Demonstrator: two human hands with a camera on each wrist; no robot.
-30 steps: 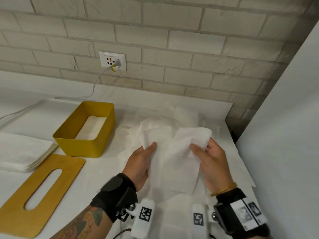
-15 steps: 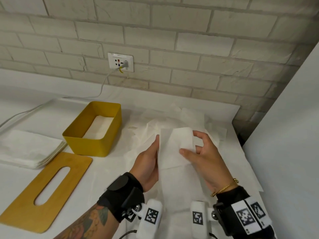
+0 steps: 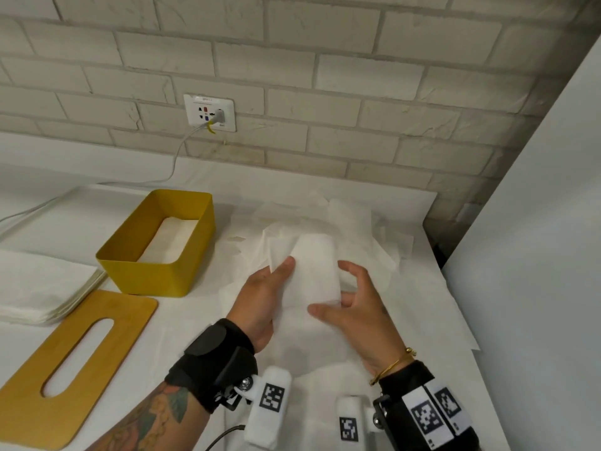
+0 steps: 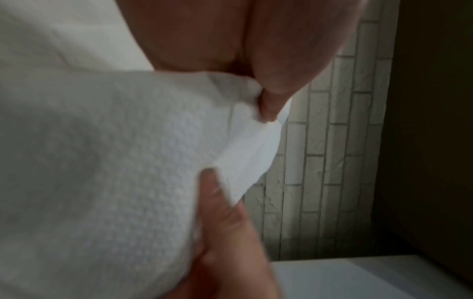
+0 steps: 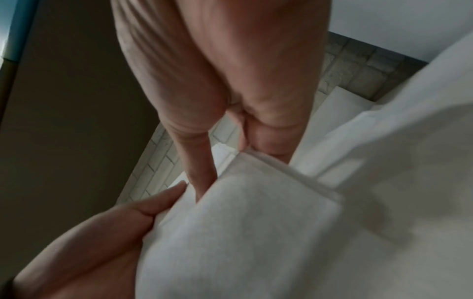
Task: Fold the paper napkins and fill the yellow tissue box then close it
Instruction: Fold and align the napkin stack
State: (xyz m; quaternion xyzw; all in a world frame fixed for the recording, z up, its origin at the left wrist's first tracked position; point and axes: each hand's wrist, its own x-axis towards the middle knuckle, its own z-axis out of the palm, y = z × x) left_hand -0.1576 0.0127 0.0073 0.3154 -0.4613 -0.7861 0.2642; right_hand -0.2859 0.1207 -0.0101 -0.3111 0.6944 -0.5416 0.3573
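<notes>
White, thin and limp, the folded paper napkin (image 3: pixel 313 271) is held up between both hands above the loose napkins (image 3: pixel 367 229) spread on the surface. The left hand (image 3: pixel 260 297) pinches its left edge, thumb on top; the right hand (image 3: pixel 354 307) holds the right edge with curled fingers. It should tear or unfold easily, so a light grip along the creased edges suits it. The yellow tissue box (image 3: pixel 156 275) stands open, left of the left hand.

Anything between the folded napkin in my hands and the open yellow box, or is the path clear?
Nothing visible blocks it. The folded napkin is held up right of the yellow box, whose top is open; the lid lies on the table nearer the camera.
</notes>
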